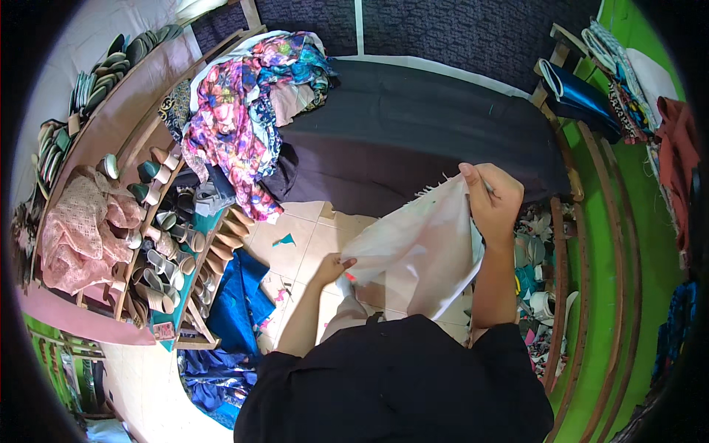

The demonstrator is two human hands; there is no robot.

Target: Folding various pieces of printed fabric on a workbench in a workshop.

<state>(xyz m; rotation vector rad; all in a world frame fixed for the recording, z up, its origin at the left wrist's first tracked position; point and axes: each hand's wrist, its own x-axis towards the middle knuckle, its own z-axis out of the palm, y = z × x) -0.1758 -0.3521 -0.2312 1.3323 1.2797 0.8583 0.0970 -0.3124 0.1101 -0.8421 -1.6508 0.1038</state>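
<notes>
Pale cloth spread between left hand and right hand

The hands are apart, each pinching the pale cloth between thumb and fingers: the left hand at its near left corner, the right hand at its upper right edge. The fabric hangs between them in soft folds, with a frayed edge running along the far side toward the right hand. Below the hands lies the tiled floor, where a small teal scrap sits just beyond the left hand.

Ahead of both hands stretches a worktop covered in black fabric. A heap of floral fabric is piled at its left end, beyond the left hand and off to its left. To the left of the left hand, a slanted rack carries shoe-shaped pieces, and a pink lacy cloth is draped farther out on that side. Blue fabric lies on the floor between the rack and the left forearm.

To the right of the right hand, wooden rails stand before a green wall. A shiny blue roll rests up beyond that hand, with a rust-red cloth farther right.
</notes>
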